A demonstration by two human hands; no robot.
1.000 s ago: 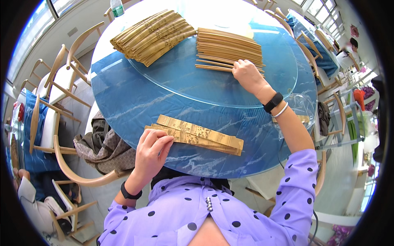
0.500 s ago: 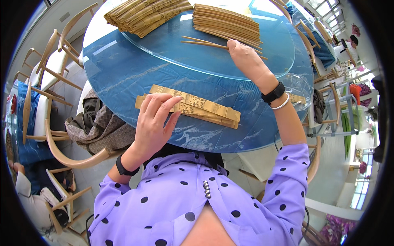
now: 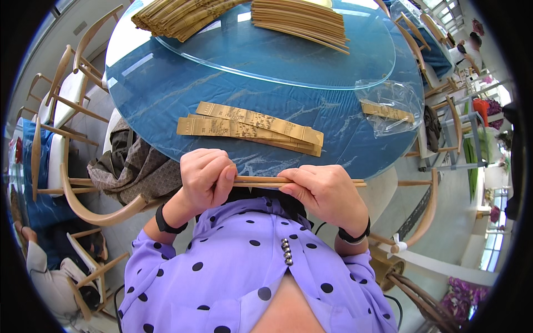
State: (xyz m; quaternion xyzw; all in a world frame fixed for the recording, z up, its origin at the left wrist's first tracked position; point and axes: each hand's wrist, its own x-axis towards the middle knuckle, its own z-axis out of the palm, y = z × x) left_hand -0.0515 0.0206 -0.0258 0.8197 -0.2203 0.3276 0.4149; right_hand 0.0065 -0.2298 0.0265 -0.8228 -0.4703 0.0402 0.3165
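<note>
A pair of light wooden chopsticks (image 3: 260,182) lies level across the front of my body, just off the table's near edge. My left hand (image 3: 205,176) is closed round their left end, hiding the tips. Pinched between thumb and fingers, the chopsticks pass through my right hand (image 3: 328,191) and stick out beyond it. Just past my hands, a few flat gold paper chopstick sleeves (image 3: 250,129) lie overlapped on the blue table (image 3: 166,116). Farther off, a row of loose chopsticks (image 3: 300,21) and a fanned heap of gold sleeves (image 3: 186,19) rest on the glass turntable (image 3: 311,69).
At the table's right side, a clear plastic bag (image 3: 391,123) holds a gold sleeve. A patterned brown coat or bag (image 3: 130,169) hangs on a wooden chair (image 3: 91,217) to my left. Other people appear at the far left and far right edges.
My right hand has come from the turntable toward my body with the chopsticks. My left hand has left the gold sleeves and closed on the chopsticks' left end.
</note>
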